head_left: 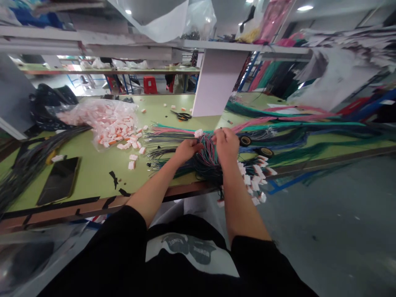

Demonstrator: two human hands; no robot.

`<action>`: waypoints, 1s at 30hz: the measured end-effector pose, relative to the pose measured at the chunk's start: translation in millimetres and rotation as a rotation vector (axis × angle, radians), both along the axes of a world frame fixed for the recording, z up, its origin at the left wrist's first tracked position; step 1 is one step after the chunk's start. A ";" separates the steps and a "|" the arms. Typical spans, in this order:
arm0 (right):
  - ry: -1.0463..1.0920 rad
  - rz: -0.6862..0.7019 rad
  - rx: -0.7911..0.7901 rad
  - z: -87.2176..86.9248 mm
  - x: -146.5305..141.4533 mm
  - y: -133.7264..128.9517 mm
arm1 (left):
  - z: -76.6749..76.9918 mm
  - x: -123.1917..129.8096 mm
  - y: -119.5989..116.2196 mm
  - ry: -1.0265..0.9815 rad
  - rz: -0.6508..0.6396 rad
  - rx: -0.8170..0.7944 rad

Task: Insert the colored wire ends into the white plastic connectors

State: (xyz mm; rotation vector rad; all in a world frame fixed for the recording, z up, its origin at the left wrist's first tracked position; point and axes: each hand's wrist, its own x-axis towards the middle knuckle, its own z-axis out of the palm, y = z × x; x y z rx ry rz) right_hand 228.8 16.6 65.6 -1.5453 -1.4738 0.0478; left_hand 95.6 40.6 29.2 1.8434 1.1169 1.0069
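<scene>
My left hand (186,151) is closed at the middle of the bench, its fingertips at a small white connector housing (198,133). Just right of it, my right hand (228,143) is pinched closed; what lies between its fingers is too small to make out. Below and between both hands runs a bundle of pink, green and dark wires (208,153). More loose wires (161,140) spread leftward with bare metal ends. Under my right forearm, a cluster of wired white connectors (255,179) hangs over the bench edge.
A clear plastic bag (102,115) spills white and orange connectors onto the green bench (95,169). Black scissors (182,116) lie behind the wires. Two tape rolls (245,141) sit to the right, a phone (60,180) to the left. An upright panel (216,82) supports a shelf.
</scene>
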 end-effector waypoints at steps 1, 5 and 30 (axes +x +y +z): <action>0.042 0.040 0.008 0.3 3.2 1.7 | -0.1 -0.2 0.2 -0.008 -0.012 0.000; 0.058 0.336 -0.044 9.1 5.4 0.6 | 0.8 -3.1 -0.3 -0.034 -0.132 -0.023; -0.211 0.085 -0.276 24.0 23.2 9.0 | -7.4 10.8 -23.3 0.181 0.334 0.131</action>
